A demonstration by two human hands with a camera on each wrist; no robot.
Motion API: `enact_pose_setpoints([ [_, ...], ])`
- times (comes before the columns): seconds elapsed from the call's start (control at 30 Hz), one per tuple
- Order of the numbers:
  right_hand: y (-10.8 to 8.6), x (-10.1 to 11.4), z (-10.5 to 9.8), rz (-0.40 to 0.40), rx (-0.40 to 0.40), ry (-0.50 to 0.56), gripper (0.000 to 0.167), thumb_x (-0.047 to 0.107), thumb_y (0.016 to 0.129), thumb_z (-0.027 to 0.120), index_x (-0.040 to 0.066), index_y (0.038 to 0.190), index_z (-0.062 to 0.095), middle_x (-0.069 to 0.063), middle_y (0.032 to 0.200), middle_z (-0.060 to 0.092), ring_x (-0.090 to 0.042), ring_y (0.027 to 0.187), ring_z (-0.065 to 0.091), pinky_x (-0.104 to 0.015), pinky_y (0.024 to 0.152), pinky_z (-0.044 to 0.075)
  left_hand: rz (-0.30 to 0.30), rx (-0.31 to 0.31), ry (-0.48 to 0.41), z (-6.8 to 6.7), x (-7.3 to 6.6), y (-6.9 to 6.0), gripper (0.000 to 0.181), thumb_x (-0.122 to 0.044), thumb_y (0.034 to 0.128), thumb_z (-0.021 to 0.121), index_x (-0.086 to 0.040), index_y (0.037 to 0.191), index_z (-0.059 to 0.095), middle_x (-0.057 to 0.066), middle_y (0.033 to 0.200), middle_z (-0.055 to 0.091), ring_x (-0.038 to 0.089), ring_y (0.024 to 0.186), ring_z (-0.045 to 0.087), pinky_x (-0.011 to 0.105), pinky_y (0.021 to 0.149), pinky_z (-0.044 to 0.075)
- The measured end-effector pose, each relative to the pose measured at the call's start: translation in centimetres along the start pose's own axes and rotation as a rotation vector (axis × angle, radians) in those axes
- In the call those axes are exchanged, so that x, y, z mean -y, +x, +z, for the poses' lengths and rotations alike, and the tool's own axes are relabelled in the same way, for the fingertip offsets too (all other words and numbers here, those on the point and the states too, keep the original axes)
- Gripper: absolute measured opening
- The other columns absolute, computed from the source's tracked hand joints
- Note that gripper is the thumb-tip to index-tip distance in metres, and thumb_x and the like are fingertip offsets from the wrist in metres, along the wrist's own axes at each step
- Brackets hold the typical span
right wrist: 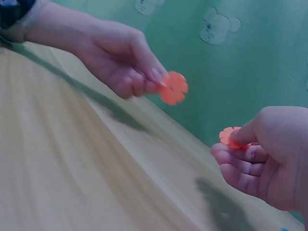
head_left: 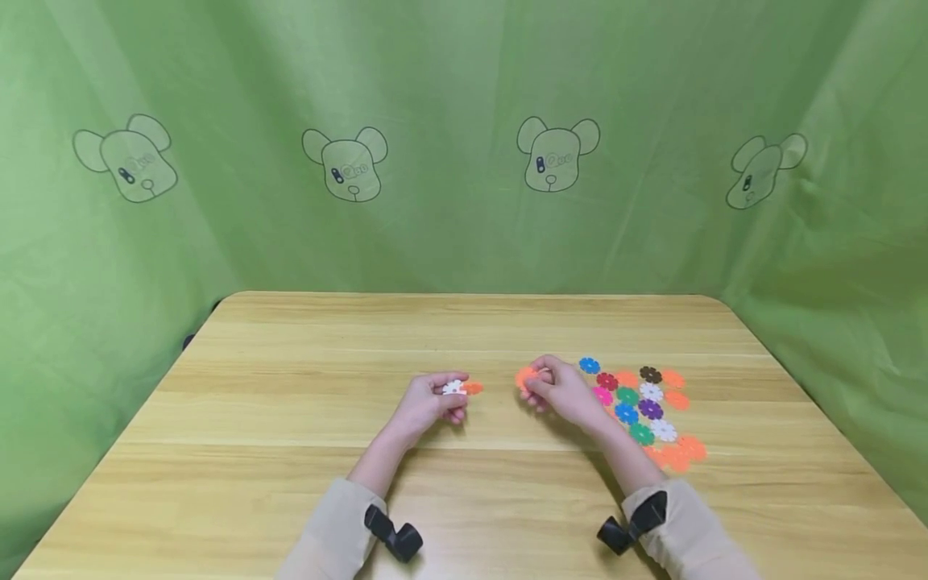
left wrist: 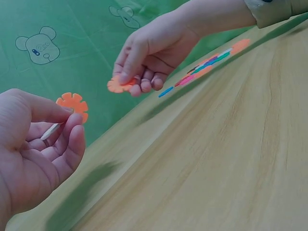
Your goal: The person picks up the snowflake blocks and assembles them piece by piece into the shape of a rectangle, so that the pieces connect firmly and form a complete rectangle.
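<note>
My left hand (head_left: 428, 404) pinches a white snowflake disc (head_left: 453, 387) with an orange snowflake disc (head_left: 474, 388) joined to its right side. In the left wrist view that orange disc (left wrist: 73, 105) stands up at the fingertips, while the white one shows only as a thin edge. To the right, above the table, my right hand (head_left: 564, 392) holds a separate orange disc (head_left: 525, 377) between thumb and fingers. A gap lies between the two hands. Seen from the right wrist, the right thumb covers part of the held orange disc (right wrist: 233, 137).
Right of the right hand, loose snowflake discs lie spread on the wooden table (head_left: 290, 483): a blue disc (head_left: 590, 366), a brown disc (head_left: 651, 374), a purple disc (head_left: 651, 409) and several others. Overlapping orange discs (head_left: 677, 457) are nearest the front. A green curtain (head_left: 449, 242) hangs behind.
</note>
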State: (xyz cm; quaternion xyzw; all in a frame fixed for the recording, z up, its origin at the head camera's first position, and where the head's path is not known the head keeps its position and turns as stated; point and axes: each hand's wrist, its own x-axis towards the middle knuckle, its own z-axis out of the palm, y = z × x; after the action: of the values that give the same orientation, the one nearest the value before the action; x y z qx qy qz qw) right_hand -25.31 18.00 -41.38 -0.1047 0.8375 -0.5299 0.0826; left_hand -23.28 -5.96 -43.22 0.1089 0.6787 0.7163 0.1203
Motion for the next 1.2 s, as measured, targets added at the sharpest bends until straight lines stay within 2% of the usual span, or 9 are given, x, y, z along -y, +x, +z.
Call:
enact_pose_setpoints([
  [0.13, -0.2, 0.9, 1.4, -0.009, 0.036, 0.062, 0.023, 0.002, 0.092, 0.054, -0.008, 0.111, 0.047, -0.019, 0.08, 0.064, -0.026, 0.069, 0.061, -0.029, 0.059, 0.052, -0.001, -0.014, 0.009, 0.1, -0.1, 0.0, 0.042, 0.007, 0.0843, 0.058, 0.013, 0.125, 0.048, 0.033, 0.082, 0.06, 0.011, 0.056, 0.058, 0.023, 0.055, 0.051],
  [0.33, -0.4, 2.0, 3.2, -0.021, 0.008, 0.113, 0.03, 0.0, 0.09, 0.056, -0.008, 0.118, 0.048, -0.021, 0.081, 0.063, -0.03, 0.071, 0.061, -0.027, 0.058, 0.052, 0.003, -0.029, 0.005, 0.1, 0.0, 0.1, 0.04, 0.007, 0.0849, 0.056, 0.014, 0.124, 0.048, 0.031, 0.081, 0.06, 0.011, 0.056, 0.058, 0.023, 0.055, 0.051],
  [0.5, -0.5, 2.2, 4.3, -0.013, -0.002, 0.136, 0.031, -0.001, 0.088, 0.057, -0.008, 0.118, 0.049, -0.02, 0.08, 0.063, -0.028, 0.069, 0.061, -0.027, 0.057, 0.051, -0.009, -0.039, -0.021, 0.2, 0.0, 0.0, 0.04, 0.008, 0.0839, 0.056, 0.015, 0.122, 0.049, 0.026, 0.083, 0.06, 0.01, 0.056, 0.056, 0.021, 0.054, 0.05],
  [0.7, -0.6, 2.0, 4.8, 0.002, -0.03, 0.17, 0.032, -0.001, 0.088, 0.058, -0.007, 0.118, 0.05, -0.02, 0.078, 0.063, -0.026, 0.066, 0.06, -0.027, 0.055, 0.051, -0.017, -0.026, -0.025, 0.3, 0.0, -0.1, 0.04, 0.009, 0.0828, 0.056, 0.015, 0.122, 0.049, 0.03, 0.091, 0.058, 0.011, 0.057, 0.056, 0.021, 0.055, 0.05],
  [0.9, -0.8, 2.1, 5.1, 0.007, -0.034, 0.218, 0.036, -0.001, 0.087, 0.059, -0.007, 0.12, 0.048, -0.022, 0.078, 0.063, -0.025, 0.065, 0.061, -0.03, 0.056, 0.053, -0.024, 0.003, -0.003, 0.4, -0.2, -0.3, 0.041, 0.008, 0.0837, 0.055, 0.014, 0.124, 0.047, 0.03, 0.09, 0.059, 0.013, 0.059, 0.058, 0.024, 0.058, 0.052],
  [1.03, -0.9, 2.0, 5.3, 0.001, -0.036, 0.238, 0.034, -0.002, 0.086, 0.06, -0.007, 0.118, 0.049, -0.025, 0.079, 0.063, -0.025, 0.064, 0.062, -0.031, 0.057, 0.054, -0.027, 0.026, -0.008, 0.4, -0.1, -0.2, 0.04, 0.0, 0.0893, 0.054, 0.014, 0.125, 0.045, 0.026, 0.085, 0.059, 0.014, 0.06, 0.059, 0.027, 0.059, 0.053],
  [1.2, -0.9, 1.7, 5.5, -0.032, -0.05, 0.238, 0.029, -0.003, 0.086, 0.059, -0.008, 0.114, 0.051, -0.023, 0.076, 0.064, -0.03, 0.064, 0.063, -0.034, 0.056, 0.054, -0.032, 0.025, -0.02, 0.4, 0.1, -0.1, 0.041, -0.012, 0.0953, 0.051, 0.015, 0.125, 0.044, 0.018, 0.082, 0.059, 0.012, 0.061, 0.057, 0.025, 0.058, 0.052],
])
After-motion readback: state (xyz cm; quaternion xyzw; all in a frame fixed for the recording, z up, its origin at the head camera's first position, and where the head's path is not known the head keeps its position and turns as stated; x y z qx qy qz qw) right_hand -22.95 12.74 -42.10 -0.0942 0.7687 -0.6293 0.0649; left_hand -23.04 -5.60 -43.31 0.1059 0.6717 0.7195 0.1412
